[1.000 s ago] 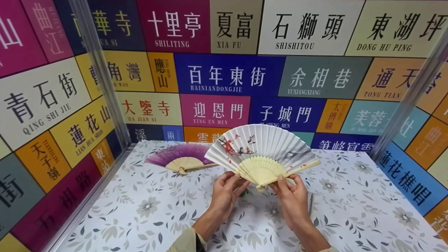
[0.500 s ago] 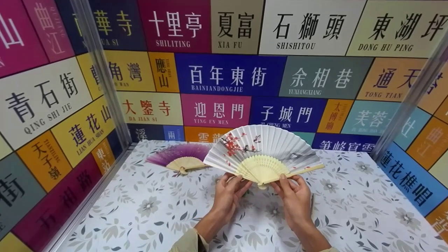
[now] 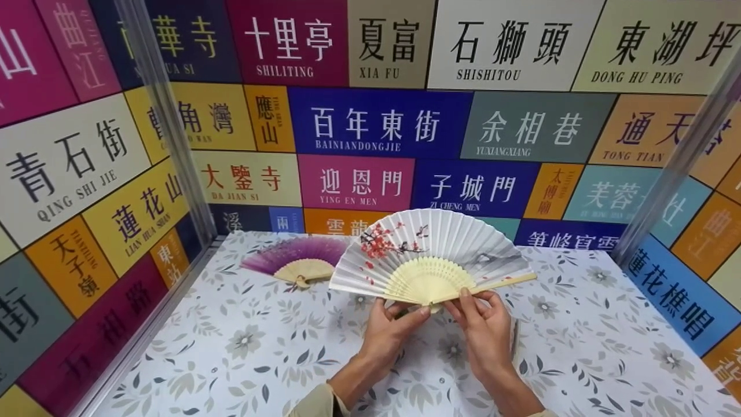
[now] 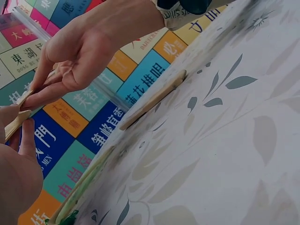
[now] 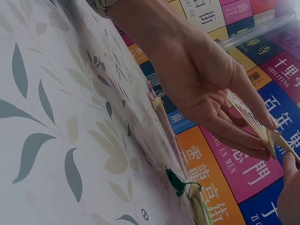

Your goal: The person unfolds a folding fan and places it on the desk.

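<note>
A spread white folding fan with red blossoms, birds and a grey hill is held up above the table. My left hand pinches it close to the pivot, thumb in front at the bottom of the ribs. On the other side, my right hand grips the right guard stick between thumb and fingers. In the left wrist view the left hand is partly cut off at the edge; the right wrist view likewise crops the right hand. Behind, an open purple folding fan lies on the table, partly covered by the white one.
A patterned white cloth covers the table. In the left wrist view a folded wooden-stick fan lies on it. The right wrist view shows a green tassel on the cloth. Printed sign panels wall in the back and sides.
My left hand has shifted from the fan's lower left ribs to its pivot. The fan's left edge now reaches slightly farther left and lower. The right hand keeps its grip.
</note>
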`<state>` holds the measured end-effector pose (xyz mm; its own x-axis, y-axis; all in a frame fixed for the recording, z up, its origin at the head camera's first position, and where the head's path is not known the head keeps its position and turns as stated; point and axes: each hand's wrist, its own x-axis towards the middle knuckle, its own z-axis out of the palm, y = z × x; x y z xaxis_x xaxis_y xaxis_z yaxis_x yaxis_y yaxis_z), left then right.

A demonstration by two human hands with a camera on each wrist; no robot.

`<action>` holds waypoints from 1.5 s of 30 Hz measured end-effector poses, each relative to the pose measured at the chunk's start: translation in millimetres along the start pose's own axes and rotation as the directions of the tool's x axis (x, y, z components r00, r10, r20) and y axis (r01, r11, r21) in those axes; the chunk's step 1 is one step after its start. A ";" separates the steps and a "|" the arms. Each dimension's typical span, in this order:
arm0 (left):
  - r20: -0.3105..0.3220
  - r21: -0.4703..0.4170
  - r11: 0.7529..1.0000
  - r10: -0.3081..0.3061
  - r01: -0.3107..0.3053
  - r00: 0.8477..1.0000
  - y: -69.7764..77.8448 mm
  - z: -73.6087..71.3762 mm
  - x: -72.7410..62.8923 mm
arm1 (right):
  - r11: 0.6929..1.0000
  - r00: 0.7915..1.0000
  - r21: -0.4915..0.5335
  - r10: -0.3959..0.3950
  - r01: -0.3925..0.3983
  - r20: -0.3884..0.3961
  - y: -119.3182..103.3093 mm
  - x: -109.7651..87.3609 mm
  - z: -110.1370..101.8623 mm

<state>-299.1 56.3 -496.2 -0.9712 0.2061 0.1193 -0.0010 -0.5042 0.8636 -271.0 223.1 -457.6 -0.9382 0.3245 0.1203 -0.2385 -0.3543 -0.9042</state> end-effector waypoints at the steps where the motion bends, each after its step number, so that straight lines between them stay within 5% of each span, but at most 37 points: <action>1: -0.008 -0.004 1.000 0.001 -0.001 1.000 0.0 0.2 0.0 | 1.000 1.000 0.004 -0.002 0.002 0.001 0.3 -0.6 0.5; 13: -0.084 -0.118 0.991 0.056 -0.065 0.995 0.1 2.4 1.1 | 0.999 1.000 0.024 0.023 -0.023 0.010 3.8 -4.7 2.6; 26: -0.117 -0.061 0.992 0.103 -0.111 0.988 7.3 -3.2 4.0 | 0.994 0.993 0.020 0.102 -0.103 0.060 10.7 -5.8 0.4; 33: -0.112 0.005 0.993 0.119 -0.119 0.987 16.8 -14.8 5.7 | 0.980 0.989 -0.159 0.130 -0.117 0.071 5.5 -5.3 -10.6; 36: -0.125 -0.005 0.993 0.114 -0.115 0.986 22.1 -21.0 6.1 | 0.931 0.985 -0.345 0.155 -0.118 0.081 0.1 -4.2 -21.3; 39: -0.156 0.014 0.995 0.096 -0.095 0.983 27.1 -29.4 4.3 | 0.833 0.979 -0.542 0.183 -0.108 0.087 -5.5 0.1 -37.3; 43: -0.195 0.058 0.996 0.082 -0.072 0.977 32.0 -44.5 -1.5 | 0.646 0.980 -0.761 0.178 -0.047 0.091 -12.3 9.3 -64.5; 45: -0.209 0.068 0.995 0.079 -0.066 0.975 33.6 -53.1 -6.0 | 0.519 0.985 -0.855 0.137 0.022 0.108 -15.8 13.9 -79.1</action>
<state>-305.9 -6.5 -493.9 -0.9965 -0.0141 0.0819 0.0792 -0.4581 0.8854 -260.4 302.6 -474.0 -0.9836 0.1759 0.0393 0.0699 0.5731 -0.8165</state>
